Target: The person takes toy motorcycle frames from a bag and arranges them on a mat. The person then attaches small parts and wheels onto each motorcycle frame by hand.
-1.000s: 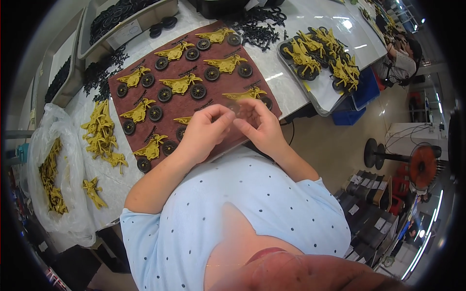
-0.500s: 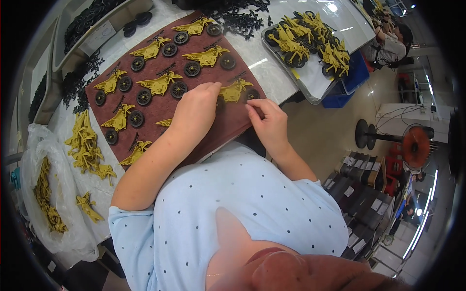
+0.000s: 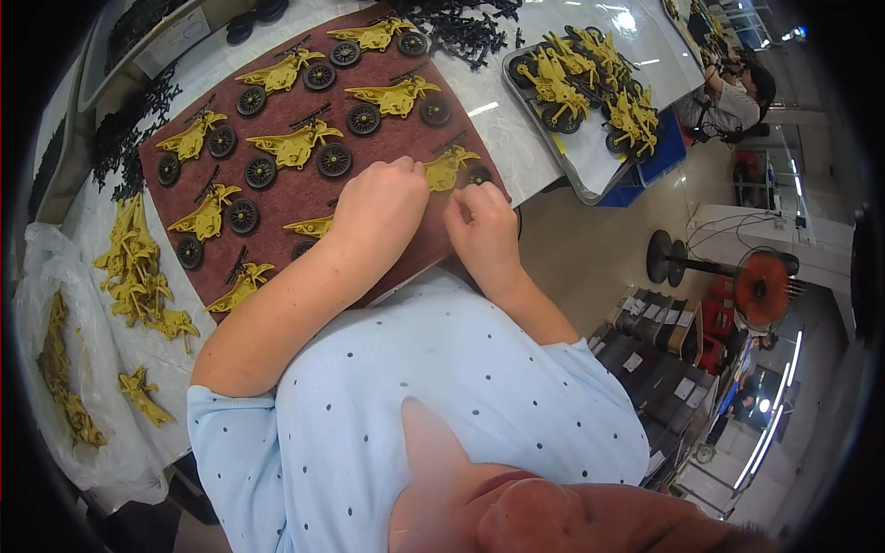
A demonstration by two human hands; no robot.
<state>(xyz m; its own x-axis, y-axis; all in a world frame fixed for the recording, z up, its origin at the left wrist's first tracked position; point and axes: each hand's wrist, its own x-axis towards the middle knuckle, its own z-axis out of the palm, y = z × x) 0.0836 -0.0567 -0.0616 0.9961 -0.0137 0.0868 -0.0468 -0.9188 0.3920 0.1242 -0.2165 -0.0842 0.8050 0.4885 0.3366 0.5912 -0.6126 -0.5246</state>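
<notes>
A brown mat [image 3: 295, 198] on the white table holds several yellow toy motorbikes with black wheels. My left hand [image 3: 378, 207] rests on the mat, its fingertips on the yellow body of the nearest toy motorbike [image 3: 449, 168]. My right hand [image 3: 481, 226] sits just right of it, fingers curled by that bike's black wheel [image 3: 477, 174]; what lies under these fingers is hidden. Another half-built yellow bike [image 3: 309, 227] lies just left of my left hand.
A grey tray [image 3: 590, 189] of finished yellow bikes stands to the right. Black plastic parts [image 3: 461, 28] lie at the back. Loose yellow bodies [image 3: 138, 276] and a clear bag [image 3: 55, 387] of them sit on the left. Another person [image 3: 737, 97] works far right.
Both hands have gone from being raised together above the mat's near edge down onto the mat at the nearest bike. The view has shifted a little.
</notes>
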